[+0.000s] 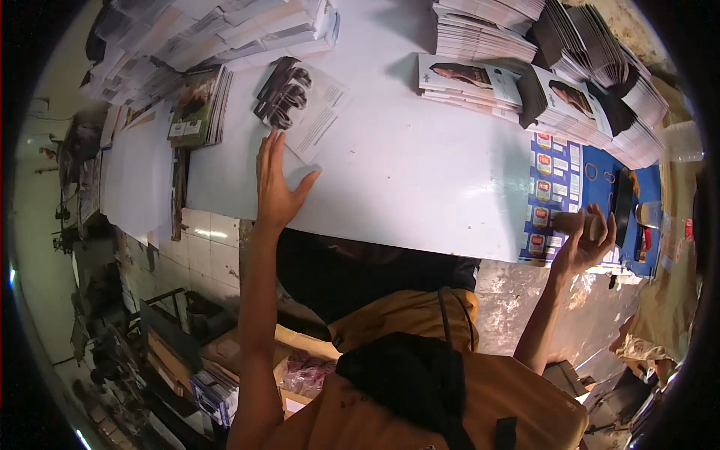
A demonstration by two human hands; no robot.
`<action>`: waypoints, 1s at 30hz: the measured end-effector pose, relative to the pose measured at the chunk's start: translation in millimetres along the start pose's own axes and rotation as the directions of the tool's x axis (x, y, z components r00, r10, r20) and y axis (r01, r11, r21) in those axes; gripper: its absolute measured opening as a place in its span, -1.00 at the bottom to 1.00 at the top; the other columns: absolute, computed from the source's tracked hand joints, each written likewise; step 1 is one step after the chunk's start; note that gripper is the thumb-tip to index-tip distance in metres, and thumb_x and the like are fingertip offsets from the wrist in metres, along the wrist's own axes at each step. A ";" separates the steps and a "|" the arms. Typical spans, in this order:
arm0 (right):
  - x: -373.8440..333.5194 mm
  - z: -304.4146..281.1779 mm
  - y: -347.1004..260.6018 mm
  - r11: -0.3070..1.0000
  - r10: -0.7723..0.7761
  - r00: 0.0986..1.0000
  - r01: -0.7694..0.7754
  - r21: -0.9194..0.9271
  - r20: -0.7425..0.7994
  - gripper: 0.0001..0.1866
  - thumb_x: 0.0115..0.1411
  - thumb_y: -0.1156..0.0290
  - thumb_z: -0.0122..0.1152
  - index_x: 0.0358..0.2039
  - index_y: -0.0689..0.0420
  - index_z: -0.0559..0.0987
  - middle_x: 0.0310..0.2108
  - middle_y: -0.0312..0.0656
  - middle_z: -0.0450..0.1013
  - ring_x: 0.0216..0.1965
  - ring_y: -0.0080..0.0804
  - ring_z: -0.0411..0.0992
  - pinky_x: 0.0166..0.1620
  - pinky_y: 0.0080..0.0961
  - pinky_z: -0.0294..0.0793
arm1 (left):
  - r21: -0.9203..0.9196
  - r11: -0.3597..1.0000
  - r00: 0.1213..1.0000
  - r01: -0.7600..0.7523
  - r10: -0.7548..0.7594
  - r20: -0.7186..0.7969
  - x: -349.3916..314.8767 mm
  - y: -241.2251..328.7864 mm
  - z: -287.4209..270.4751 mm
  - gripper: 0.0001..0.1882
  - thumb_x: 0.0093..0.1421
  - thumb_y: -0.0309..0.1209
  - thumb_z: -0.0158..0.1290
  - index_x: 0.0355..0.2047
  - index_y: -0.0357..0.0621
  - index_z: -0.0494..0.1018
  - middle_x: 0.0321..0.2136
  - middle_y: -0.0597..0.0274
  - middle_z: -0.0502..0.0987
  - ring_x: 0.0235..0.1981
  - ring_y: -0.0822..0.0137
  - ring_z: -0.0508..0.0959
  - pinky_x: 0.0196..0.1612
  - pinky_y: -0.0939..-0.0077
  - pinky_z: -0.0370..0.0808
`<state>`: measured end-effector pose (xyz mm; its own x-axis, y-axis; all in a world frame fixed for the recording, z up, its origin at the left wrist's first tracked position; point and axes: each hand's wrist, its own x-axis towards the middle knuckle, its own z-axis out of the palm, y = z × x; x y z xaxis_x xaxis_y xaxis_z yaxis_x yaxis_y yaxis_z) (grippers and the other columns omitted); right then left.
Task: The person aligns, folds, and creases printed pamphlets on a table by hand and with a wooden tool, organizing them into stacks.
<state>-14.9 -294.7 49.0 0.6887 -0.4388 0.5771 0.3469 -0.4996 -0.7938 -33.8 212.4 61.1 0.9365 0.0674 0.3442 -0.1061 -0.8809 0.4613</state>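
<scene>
My left hand (283,184) lies open on the white tabletop, fingers stretched out and thumb spread. Its fingertips reach the lower edge of a printed leaflet (300,109) with a dark picture and a pale text side. Over at the right, the fingers of my right hand (583,247) curl round a small brown block-like thing (570,223), whose exact kind I cannot make out. That hand is above a blue printed sheet (555,187) at the table's right end.
Stacked booklets (472,82) stand at the back right, with dark-covered booklets behind them. Tall paper piles (225,30) fill the back left, near a small stack of green-covered booklets (199,105). A rubber band (592,172) lies on the blue surface. Boxes (225,349) sit below, left.
</scene>
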 end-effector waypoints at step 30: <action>-79.4 138.4 -168.6 0.859 -0.479 0.065 -0.172 0.483 0.875 -0.39 -0.03 0.43 0.46 0.09 0.22 0.54 0.14 -0.01 0.44 0.12 -0.02 0.42 0.20 -0.20 0.38 | -0.977 -0.108 0.951 0.182 -0.234 0.203 -61.2 89.6 9.7 0.12 0.10 0.01 0.25 0.44 -0.08 -0.20 0.27 -0.08 0.21 0.24 0.03 0.33 0.21 0.02 0.40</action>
<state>-40.0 -72.3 110.5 0.4357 0.8648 0.2496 0.4866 0.0070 -0.8736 -97.4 124.7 73.4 0.9832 0.1748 0.0532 -0.1444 0.5651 0.8123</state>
